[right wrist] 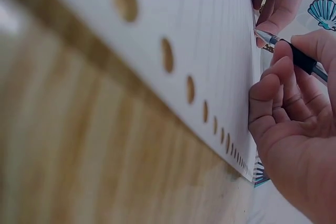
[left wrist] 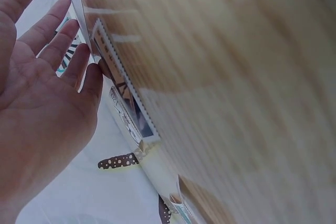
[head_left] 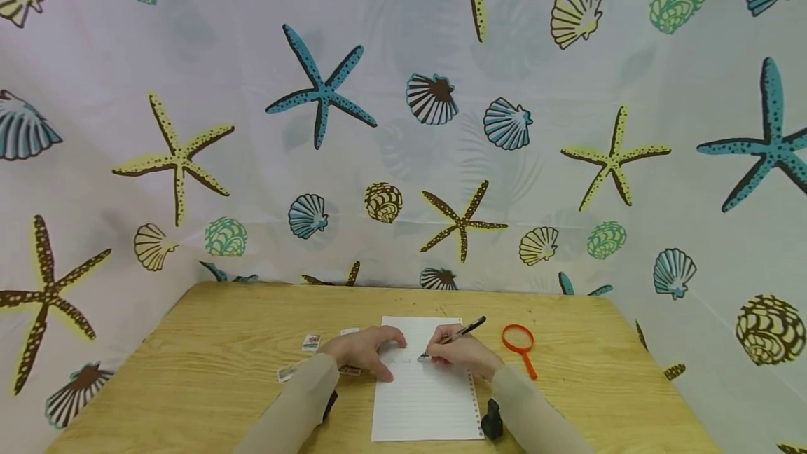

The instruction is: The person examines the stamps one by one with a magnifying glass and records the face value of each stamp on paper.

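Observation:
A lined sheet of paper point(head_left: 425, 408) with punched holes down its right edge lies on the wooden table. My right hand point(head_left: 463, 352) pinches a black pen point(head_left: 471, 326), its tip at the paper beside a short line of faint writing point(head_left: 403, 361). In the right wrist view the pen's dark grip point(right wrist: 302, 57) sits between thumb and fingers. Spread over the sheet's left edge, my left hand point(head_left: 366, 349) rests with fingers relaxed. Near it lie several postage stamps, one point(head_left: 311, 342) beyond the wrist and another point(left wrist: 123, 85) close by the fingers in the left wrist view.
A red magnifying glass point(head_left: 518, 338) lies on the table point(head_left: 567, 398) to the right of the paper. Another stamp point(head_left: 286, 373) is left of my left forearm. A white cloth point(head_left: 391, 251) printed with starfish and shells hangs behind and along both sides.

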The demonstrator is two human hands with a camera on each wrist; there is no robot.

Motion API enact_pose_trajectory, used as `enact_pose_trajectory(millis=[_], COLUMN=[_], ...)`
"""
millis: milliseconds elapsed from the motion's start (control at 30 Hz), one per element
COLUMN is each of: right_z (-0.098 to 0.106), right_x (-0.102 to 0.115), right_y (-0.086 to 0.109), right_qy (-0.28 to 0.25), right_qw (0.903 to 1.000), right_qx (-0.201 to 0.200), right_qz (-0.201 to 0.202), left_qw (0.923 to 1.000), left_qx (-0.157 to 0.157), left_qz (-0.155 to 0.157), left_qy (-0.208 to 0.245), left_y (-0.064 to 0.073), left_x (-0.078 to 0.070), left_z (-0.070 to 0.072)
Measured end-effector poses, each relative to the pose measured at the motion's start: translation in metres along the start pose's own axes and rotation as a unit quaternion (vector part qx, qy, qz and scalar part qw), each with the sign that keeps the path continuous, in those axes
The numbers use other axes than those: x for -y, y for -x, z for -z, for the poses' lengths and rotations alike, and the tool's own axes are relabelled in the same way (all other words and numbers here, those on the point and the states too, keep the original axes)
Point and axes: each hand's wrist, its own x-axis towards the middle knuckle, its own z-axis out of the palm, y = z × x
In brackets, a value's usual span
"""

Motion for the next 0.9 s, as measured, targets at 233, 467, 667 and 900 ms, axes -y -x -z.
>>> enact_pose_trajectory(millis=[233,467,667,900], right_z=[-0.0003,-0.0013,-0.0009,0.0008], right_x=[-0.0017,-0.0008,-0.0018,-0.0029], right_y=[-0.0013,-0.0014,-0.0022,-0.0027], right_qy=[-0.005,0.001,0.005,-0.017], right_qw=[1.0,1.0,1.0,0.9998], right_qx=[-0.002,-0.007,-0.008,0.01], right_qz=[0.002,0.007,-0.002,-0.005], left_qw=[1.0,1.0,0.9999,1.0], left_qx=[0.001,-0.001,0.001,0.001], left_qz=[0.004,0.008,0.007,0.002], left_qy=[-0.002,0.006,0.008,0.005], left_y=[0.0003,0.0028,0.0005,0.0006], left_x=[-0.0005,-0.0028,0.0003,-0.0003], left_z=[-0.0003,-0.0003,-0.0007,-0.0005])
